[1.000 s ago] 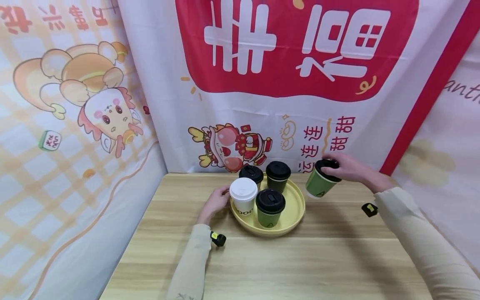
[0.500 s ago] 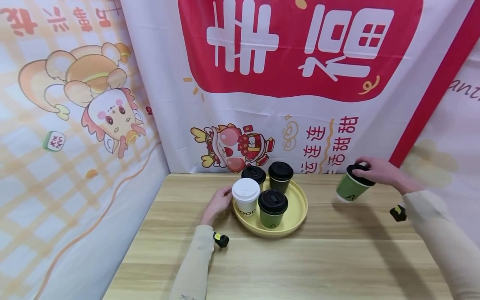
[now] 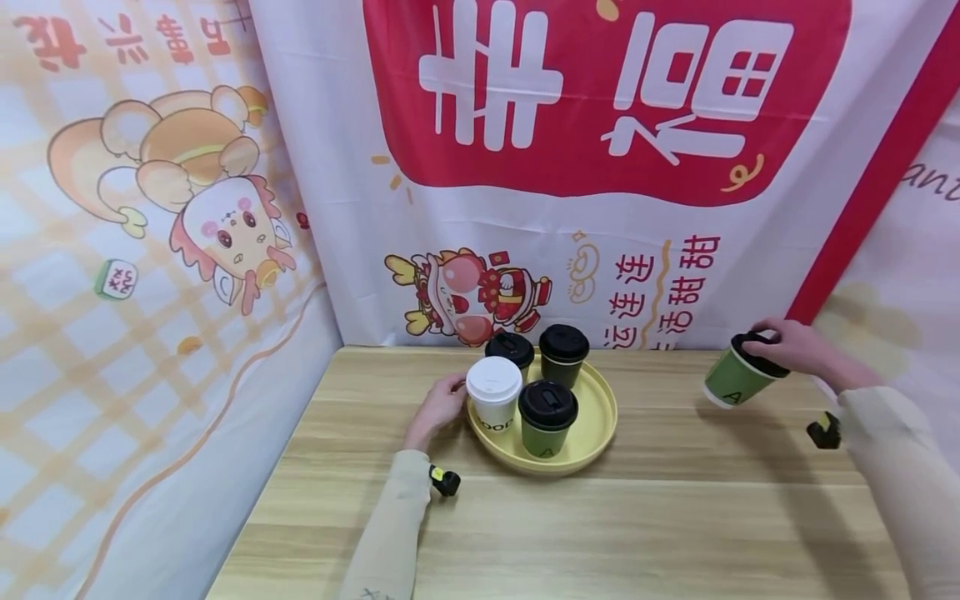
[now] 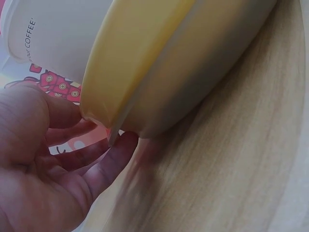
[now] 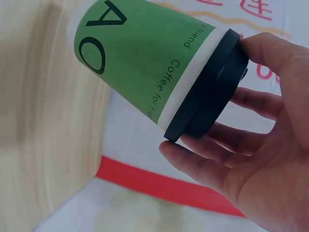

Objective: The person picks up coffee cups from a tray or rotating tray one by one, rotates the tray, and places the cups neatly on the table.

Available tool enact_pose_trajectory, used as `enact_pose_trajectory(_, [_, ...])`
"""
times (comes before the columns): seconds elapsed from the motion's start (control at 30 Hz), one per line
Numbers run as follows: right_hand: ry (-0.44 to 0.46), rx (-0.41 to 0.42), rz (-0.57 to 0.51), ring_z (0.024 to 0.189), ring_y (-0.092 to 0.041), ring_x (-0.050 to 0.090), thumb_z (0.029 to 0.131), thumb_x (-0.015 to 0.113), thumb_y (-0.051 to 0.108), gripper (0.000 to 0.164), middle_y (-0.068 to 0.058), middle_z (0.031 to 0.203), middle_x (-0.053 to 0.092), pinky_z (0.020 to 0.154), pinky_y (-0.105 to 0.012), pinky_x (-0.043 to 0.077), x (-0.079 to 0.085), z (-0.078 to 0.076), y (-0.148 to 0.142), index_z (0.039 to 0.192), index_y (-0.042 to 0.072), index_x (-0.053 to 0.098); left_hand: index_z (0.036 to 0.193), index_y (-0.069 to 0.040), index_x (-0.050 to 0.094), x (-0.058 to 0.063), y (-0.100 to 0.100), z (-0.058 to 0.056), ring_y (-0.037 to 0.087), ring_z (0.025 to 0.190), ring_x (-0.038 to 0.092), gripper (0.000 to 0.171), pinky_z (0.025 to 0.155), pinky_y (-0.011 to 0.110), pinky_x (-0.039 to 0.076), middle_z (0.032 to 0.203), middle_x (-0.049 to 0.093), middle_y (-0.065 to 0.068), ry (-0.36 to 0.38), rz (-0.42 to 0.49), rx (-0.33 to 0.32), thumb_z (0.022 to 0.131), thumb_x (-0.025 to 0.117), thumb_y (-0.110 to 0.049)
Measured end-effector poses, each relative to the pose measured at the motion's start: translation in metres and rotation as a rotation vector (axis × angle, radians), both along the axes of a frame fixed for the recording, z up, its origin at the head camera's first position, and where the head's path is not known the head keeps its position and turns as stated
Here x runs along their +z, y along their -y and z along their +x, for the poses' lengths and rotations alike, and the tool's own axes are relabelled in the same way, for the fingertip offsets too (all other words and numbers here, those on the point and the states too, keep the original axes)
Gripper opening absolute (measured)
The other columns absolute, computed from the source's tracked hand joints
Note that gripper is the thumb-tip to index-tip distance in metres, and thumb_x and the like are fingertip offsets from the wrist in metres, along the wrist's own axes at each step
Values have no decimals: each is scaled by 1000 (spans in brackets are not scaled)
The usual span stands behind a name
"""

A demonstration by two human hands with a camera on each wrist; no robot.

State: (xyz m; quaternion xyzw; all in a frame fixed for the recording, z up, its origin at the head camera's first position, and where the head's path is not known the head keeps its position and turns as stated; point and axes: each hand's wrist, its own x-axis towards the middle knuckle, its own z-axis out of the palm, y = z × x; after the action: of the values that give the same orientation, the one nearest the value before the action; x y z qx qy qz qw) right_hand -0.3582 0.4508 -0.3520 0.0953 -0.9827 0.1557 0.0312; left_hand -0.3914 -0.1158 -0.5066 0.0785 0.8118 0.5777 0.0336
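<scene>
Right grip (image 3: pixel 801 348) only has the tilted green cup (image 3: pixel 737 377) by its lid (image 5: pixel 208 89); if that pops, cup might drop below. Left grip (image 3: pixel 437 408) pinches yellow tray (image 3: pixel 597 414).

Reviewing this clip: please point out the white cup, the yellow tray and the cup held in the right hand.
White cup (image 3: pixel 494 393): head view, near edge of its lid.
Yellow tray (image 3: pixel 595 414): head view, bare floor.
Held cup (image 5: pixel 153 63): right wrist view, green side.
</scene>
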Motion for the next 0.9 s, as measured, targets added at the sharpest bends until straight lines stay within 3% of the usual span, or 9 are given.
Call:
enact_pose_trajectory(0.2, [-21,-9,36,89,-44,57,88,58,34,52,-32,97,60,74,-50,46,-13,-2,-25,113,-11,53,128,-12,55,-1,1,1,19,89,59,33,70,30,52,113,61,11,-9,-28,11,95,49,-17])
enact_pose_trajectory(0.33, [-23,-21,27,90,-44,56,89,57,33,52,-33,98,59,75,-51,45,-21,-1,-37,110,-14,53,126,-12,57,-1,0,1,19,92,58,32,73,31,52,112,62,10,-29,-29,23,95,49,-15])
enact_pose_trajectory(0.6, [-43,-44,49,97,-51,51,88,59,32,52,-35,107,56,79,-57,42,-34,2,-53,108,-15,55,123,-14,60,-1,0,-1,20,109,55,31,98,38,41,115,64,6,-106,-130,57,94,51,-18])
enact_pose_trajectory(0.9, [-34,-64,58,96,-54,50,88,59,32,55,-38,108,53,77,-58,43,-38,1,-58,112,-16,51,123,-16,60,0,1,0,20,111,54,30,99,39,40,116,63,4,-123,-160,45,95,50,-20])
